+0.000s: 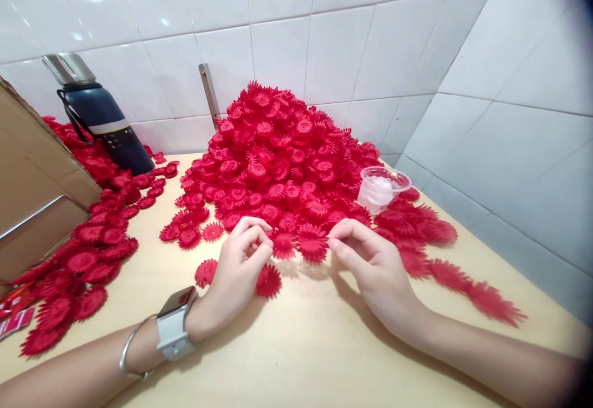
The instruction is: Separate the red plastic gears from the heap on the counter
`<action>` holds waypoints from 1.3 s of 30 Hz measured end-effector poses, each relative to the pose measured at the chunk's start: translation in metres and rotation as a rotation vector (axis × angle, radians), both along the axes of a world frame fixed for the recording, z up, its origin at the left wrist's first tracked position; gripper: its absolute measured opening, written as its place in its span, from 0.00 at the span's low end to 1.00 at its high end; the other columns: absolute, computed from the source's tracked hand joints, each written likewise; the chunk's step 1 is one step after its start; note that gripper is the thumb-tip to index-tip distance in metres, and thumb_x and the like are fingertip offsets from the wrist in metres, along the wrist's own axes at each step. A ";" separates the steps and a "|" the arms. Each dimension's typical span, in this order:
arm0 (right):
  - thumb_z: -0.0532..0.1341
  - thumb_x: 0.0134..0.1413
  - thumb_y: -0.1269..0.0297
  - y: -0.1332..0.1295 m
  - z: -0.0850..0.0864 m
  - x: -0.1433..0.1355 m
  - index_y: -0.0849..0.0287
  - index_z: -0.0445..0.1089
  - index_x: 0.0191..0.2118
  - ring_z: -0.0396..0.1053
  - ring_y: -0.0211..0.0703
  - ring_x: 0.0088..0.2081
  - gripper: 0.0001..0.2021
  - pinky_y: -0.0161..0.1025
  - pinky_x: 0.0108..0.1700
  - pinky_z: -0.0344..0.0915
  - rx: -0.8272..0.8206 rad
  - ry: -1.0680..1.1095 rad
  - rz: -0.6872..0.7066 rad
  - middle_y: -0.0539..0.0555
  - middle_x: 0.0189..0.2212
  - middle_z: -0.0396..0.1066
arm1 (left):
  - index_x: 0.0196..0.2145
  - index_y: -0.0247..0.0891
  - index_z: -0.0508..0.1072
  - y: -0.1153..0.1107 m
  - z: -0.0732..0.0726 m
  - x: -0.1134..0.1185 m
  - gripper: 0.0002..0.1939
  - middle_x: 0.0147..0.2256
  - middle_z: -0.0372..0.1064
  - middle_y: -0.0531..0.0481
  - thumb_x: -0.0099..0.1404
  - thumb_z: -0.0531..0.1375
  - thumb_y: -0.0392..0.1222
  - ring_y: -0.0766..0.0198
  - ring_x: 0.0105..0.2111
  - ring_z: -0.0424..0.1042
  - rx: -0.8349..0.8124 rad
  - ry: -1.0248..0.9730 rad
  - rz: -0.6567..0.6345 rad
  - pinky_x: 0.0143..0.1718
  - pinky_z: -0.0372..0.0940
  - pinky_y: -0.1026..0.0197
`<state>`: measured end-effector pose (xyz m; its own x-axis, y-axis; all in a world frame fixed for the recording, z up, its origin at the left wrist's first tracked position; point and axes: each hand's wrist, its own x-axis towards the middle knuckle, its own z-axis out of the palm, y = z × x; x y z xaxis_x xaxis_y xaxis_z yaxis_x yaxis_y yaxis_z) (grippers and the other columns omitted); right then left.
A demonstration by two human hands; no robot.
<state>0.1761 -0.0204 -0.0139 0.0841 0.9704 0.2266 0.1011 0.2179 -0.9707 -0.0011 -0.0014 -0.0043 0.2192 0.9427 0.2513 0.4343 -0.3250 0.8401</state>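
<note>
The pale wooden tabletop (296,358) fills the lower part of the frame, with the white tiled wall (282,43) behind it across the top and down the right side. The large heap of red, fringed flower-like discs (278,154) rises in the centre against the wall, and a looser spread of the same discs (83,259) runs down the left side. On the right, beside the heap, a blurred row of discs (445,272) trails toward the lower right. The brown cardboard box (37,173) stands at the left edge. The right hand (380,272), right of centre, has its thumb and fingertips closed in a pinch at the edge of the right middle disc (312,244). The left hand (238,269), left of centre, is likewise pinched closed, beside the left middle disc (284,245). These two red discs lie side by side between the hands; whether the fingers grip their edges or something thin cannot be told. The dark blue bottle (109,120) leans at the upper left. The clear plastic cup (380,190) sits at the heap's right side. The grey-strapped watch (175,327) and the silver bangle (126,349) circle the left wrist. A single disc (269,281) lies just beside the left hand.
</note>
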 end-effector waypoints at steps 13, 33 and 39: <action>0.55 0.52 0.62 0.002 -0.004 0.000 0.57 0.61 0.28 0.61 0.37 0.24 0.06 0.35 0.28 0.61 -0.041 0.034 0.051 0.46 0.21 0.59 | 0.19 0.37 0.60 -0.005 0.003 -0.001 0.12 0.40 0.64 0.48 0.60 0.52 0.33 0.60 0.41 0.64 -0.014 -0.023 -0.109 0.37 0.60 0.62; 0.54 0.54 0.72 -0.004 -0.004 0.000 0.55 0.67 0.32 0.64 0.41 0.35 0.06 0.39 0.38 0.62 0.237 -0.351 0.275 0.53 0.32 0.62 | 0.19 0.37 0.68 -0.006 0.003 0.000 0.15 0.42 0.62 0.49 0.62 0.54 0.42 0.60 0.42 0.64 0.033 0.127 -0.167 0.47 0.58 0.58; 0.56 0.51 0.69 -0.005 -0.003 -0.001 0.57 0.62 0.34 0.64 0.43 0.37 0.03 0.40 0.39 0.62 0.160 -0.344 0.225 0.53 0.34 0.64 | 0.23 0.36 0.70 -0.007 0.003 0.000 0.12 0.44 0.60 0.49 0.62 0.54 0.36 0.63 0.43 0.64 0.020 0.117 -0.249 0.46 0.59 0.61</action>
